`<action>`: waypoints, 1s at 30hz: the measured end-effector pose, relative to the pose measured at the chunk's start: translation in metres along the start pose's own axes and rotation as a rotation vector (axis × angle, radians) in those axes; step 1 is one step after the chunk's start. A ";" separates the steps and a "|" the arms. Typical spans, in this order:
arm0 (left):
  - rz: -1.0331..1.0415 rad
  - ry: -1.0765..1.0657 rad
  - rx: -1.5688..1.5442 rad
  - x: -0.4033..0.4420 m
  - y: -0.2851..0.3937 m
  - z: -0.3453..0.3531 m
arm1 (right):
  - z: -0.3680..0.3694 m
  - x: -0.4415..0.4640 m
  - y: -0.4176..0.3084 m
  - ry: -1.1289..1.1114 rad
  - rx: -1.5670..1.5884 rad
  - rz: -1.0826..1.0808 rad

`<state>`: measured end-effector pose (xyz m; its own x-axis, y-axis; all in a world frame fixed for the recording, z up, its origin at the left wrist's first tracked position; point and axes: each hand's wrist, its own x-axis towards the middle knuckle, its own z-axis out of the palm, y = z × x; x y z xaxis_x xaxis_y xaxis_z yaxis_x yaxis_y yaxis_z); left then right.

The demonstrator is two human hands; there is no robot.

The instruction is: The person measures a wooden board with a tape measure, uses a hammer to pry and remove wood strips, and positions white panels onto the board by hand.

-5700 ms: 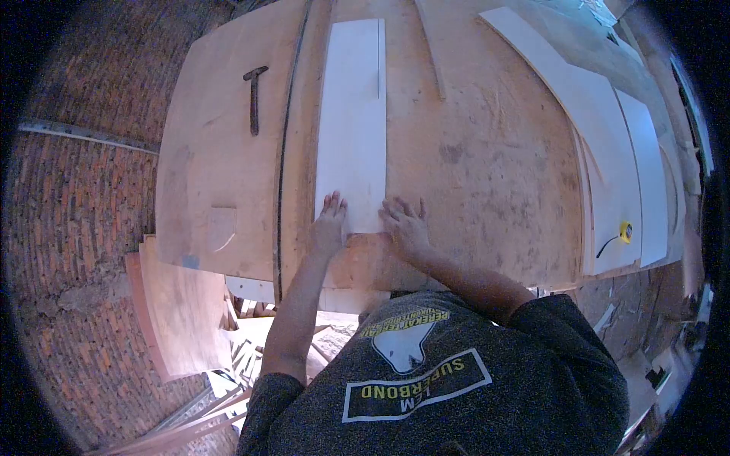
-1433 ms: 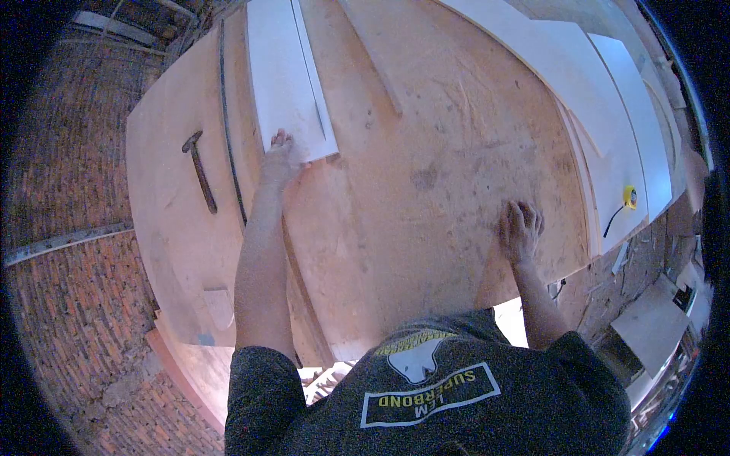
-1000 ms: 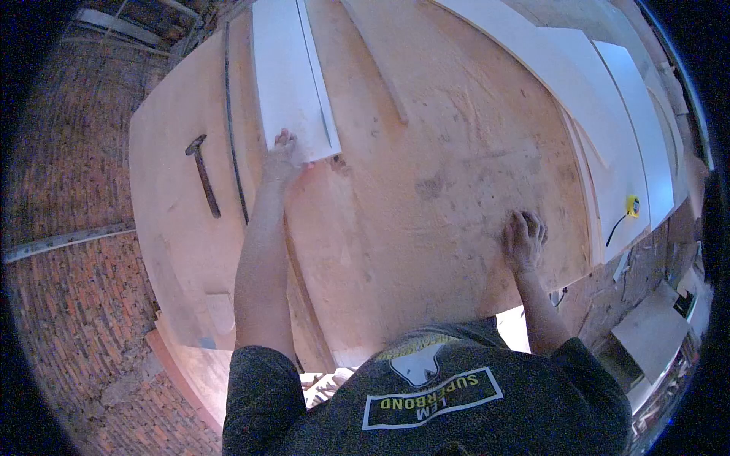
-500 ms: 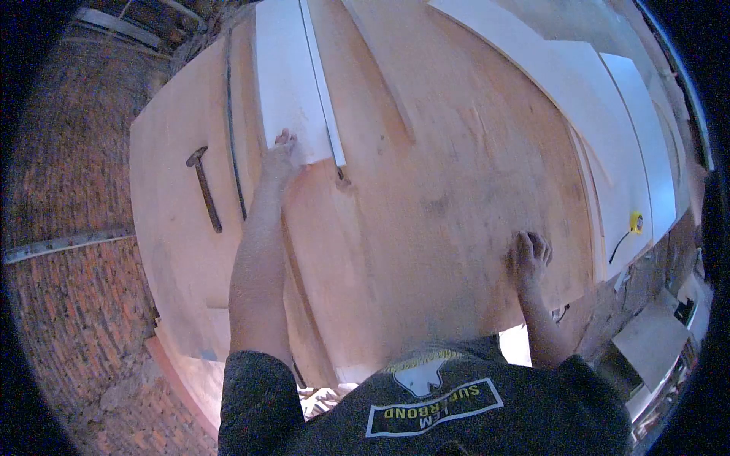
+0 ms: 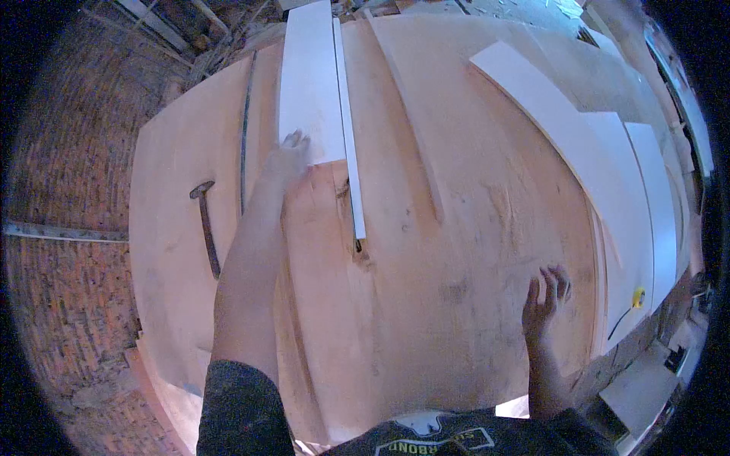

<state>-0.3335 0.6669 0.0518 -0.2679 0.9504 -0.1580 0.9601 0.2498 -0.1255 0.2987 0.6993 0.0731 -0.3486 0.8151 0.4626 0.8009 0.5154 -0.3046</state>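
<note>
The fingers of the left hand [image 5: 290,158] are a bit bent on top of the white board [image 5: 312,83], at its near end, perhaps so it won't slide; I can't tell if they grip it. The right hand's [image 5: 544,298] fingers curl loosely, with nothing seen in them, well right of the board. A thin white strip [image 5: 351,167] lies just along the board's right side, poking past its near end. The hammer [image 5: 207,228] lies left of the board, perhaps to be out of the way.
</note>
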 end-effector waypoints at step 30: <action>-0.121 0.255 -0.379 -0.034 -0.010 0.019 | 0.352 0.383 -0.234 -0.361 0.062 -0.007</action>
<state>-0.3351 0.6283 0.0398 -0.3974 0.9135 0.0869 0.8973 0.3670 0.2454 -0.1936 0.9842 0.0288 -0.5123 0.8466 0.1440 0.7707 0.5272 -0.3578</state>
